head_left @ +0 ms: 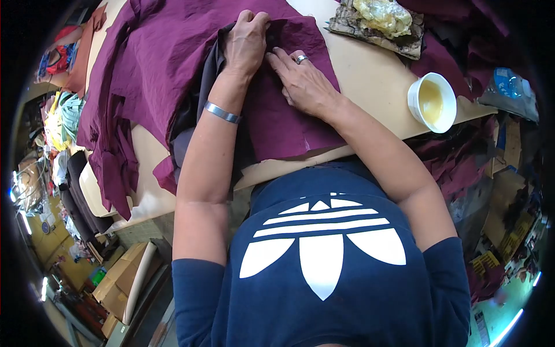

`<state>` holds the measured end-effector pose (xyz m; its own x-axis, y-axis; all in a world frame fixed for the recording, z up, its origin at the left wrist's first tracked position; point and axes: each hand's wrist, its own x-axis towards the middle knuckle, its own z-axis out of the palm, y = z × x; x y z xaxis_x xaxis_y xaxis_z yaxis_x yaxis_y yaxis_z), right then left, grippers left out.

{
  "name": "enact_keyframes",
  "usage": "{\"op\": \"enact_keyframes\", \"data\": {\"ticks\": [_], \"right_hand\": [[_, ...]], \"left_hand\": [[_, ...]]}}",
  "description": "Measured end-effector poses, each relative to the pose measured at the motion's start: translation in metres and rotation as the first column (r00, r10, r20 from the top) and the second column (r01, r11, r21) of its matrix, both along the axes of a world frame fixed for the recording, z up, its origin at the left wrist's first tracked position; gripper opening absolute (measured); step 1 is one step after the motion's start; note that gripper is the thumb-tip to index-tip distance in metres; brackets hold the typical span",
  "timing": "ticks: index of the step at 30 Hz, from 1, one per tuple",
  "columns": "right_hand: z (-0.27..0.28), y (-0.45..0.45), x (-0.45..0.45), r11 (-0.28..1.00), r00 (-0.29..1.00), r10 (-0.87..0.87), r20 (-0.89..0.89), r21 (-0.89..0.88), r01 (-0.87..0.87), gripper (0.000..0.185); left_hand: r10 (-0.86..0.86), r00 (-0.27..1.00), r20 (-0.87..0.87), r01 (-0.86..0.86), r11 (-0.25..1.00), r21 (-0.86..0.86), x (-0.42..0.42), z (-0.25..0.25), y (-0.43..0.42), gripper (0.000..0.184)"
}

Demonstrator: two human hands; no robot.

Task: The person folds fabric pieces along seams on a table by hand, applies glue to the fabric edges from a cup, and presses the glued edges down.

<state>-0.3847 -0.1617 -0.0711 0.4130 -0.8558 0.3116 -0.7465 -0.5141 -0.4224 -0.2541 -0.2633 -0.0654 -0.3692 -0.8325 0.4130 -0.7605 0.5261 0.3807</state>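
Observation:
A maroon cloth piece (pixel 156 52) with a dark lining edge is spread over the table. My left hand (pixel 247 43), with a metal bracelet at its wrist, is closed in a pinch on a fold where maroon and dark fabric meet. Close beside it, my right hand (pixel 303 81), wearing a ring, rests on the maroon cloth. Its fingers stretch toward the dark edge, with the thumb apart and lower down. What lies under its fingertips is hidden.
At the right of the tan table (pixel 364 75) stands a white bowl (pixel 432 103) with yellowish contents, near the edge. Behind it lies a crumpled clear plastic wrap (pixel 384 17) on a patterned piece. A plastic packet (pixel 511 92) sits farther right. Cardboard boxes (pixel 124 277) stand below left.

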Motion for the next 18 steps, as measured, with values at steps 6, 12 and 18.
{"op": "enact_keyframes", "data": {"ticks": [6, 12, 18], "right_hand": [[0.005, -0.009, 0.004, 0.994, 1.0, -0.029, -0.003, 0.106, 0.029, 0.068], [-0.004, -0.014, -0.001, 1.0, 0.999, 0.008, -0.049, -0.022, -0.009, 0.059], [-0.012, -0.002, -0.003, 0.977, 0.996, -0.001, -0.094, -0.211, -0.019, 0.049]], "left_hand": [[-0.067, 0.997, -0.038, 0.07, 0.994, 0.084, 0.007, -0.007, -0.011, 0.016], [-0.109, 0.994, 0.025, 0.097, 0.955, 0.279, 0.011, 0.01, -0.011, 0.034], [-0.186, 0.978, 0.091, 0.153, 0.945, 0.288, 0.017, 0.005, -0.012, 0.05]]}}
